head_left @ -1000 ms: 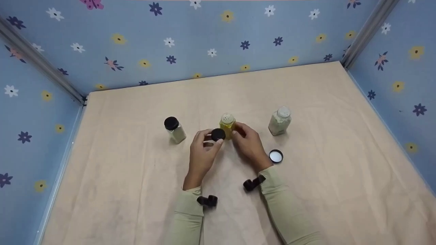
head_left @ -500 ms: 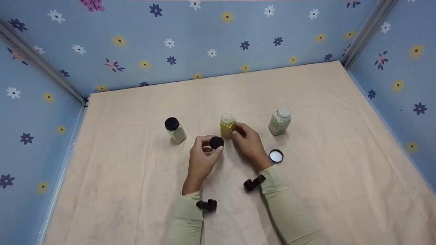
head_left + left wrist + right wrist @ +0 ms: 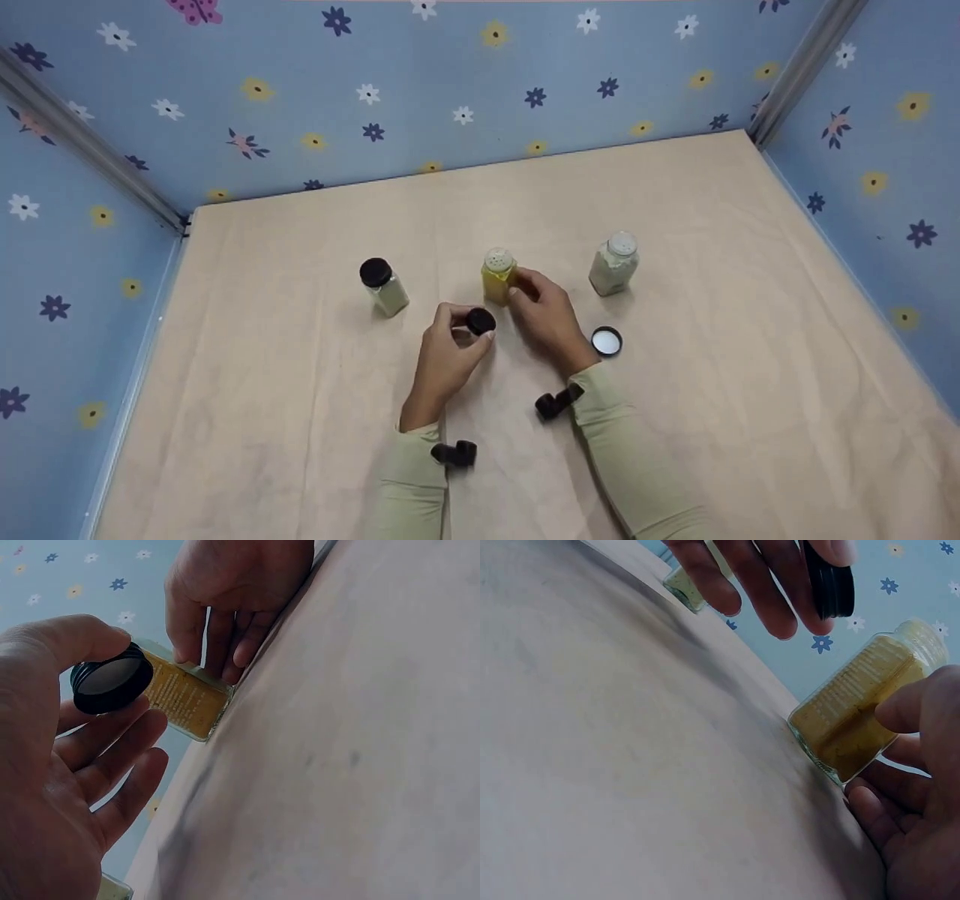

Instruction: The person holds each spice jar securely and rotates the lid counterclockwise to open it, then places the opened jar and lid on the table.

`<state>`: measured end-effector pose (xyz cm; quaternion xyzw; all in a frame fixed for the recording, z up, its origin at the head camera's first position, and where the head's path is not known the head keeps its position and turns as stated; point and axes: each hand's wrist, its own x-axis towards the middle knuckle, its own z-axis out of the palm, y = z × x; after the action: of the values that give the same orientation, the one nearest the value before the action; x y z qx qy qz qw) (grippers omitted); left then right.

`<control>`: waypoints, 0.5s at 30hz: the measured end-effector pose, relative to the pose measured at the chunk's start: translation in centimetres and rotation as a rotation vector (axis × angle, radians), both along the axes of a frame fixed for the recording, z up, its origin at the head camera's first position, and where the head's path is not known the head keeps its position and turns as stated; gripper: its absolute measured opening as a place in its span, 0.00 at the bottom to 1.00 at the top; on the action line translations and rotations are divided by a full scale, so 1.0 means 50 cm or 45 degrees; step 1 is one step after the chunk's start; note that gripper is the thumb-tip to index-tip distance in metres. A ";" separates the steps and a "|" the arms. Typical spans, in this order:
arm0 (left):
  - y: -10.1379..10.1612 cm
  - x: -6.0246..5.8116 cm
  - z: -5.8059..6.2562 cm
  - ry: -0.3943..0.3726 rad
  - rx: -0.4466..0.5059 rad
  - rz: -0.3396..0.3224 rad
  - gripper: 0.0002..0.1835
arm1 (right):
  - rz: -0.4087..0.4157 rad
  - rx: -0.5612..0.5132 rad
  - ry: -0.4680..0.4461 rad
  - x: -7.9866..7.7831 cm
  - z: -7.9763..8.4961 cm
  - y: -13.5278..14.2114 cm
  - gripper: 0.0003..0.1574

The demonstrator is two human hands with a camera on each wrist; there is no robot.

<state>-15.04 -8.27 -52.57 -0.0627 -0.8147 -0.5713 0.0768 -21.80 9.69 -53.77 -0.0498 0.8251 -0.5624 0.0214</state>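
My left hand [image 3: 448, 360] pinches a black screw cap [image 3: 481, 322] between thumb and fingertips, just above the cloth. In the left wrist view the pale inside of that cap [image 3: 111, 682] shows. Beside it stands a glass shaker jar [image 3: 498, 279] of yellow powder, upright, with a white perforated top. My right hand [image 3: 551, 319] holds this jar from its right side, thumb in front and fingers behind. The right wrist view shows the yellow jar [image 3: 859, 709] resting on the cloth, apart from the black cap [image 3: 830, 586].
A jar with a black cap [image 3: 385, 289] stands to the left. An uncapped jar of pale powder [image 3: 614, 264] with a perforated top stands to the right. Another black cap [image 3: 607, 341] lies with its white inside up near my right wrist. Flowered panels [image 3: 465, 82] border the cloth-covered table [image 3: 247, 337].
My left hand has drawn the black cap back from the yellow jar, toward the table's front. My right hand keeps its hold on the jar, which stays in place.
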 end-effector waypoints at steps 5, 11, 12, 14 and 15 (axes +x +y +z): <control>0.001 -0.002 0.000 -0.008 -0.096 0.003 0.18 | -0.007 0.005 0.010 0.000 -0.002 0.002 0.26; 0.002 -0.002 -0.001 -0.004 -0.206 0.005 0.20 | -0.007 -0.011 0.005 -0.001 -0.002 0.002 0.25; 0.002 -0.003 -0.001 0.000 -0.219 0.001 0.21 | -0.005 -0.015 0.000 -0.002 -0.001 0.002 0.25; 0.002 -0.003 -0.002 0.016 -0.243 -0.012 0.21 | -0.003 -0.023 -0.004 -0.002 -0.001 0.001 0.25; 0.003 -0.004 -0.003 0.031 -0.244 -0.022 0.22 | 0.002 -0.023 0.003 -0.001 0.000 0.001 0.25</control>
<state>-15.24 -8.14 -52.72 -0.0837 -0.8642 -0.4905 0.0754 -21.88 9.76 -53.80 -0.0514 0.8200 -0.5696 0.0204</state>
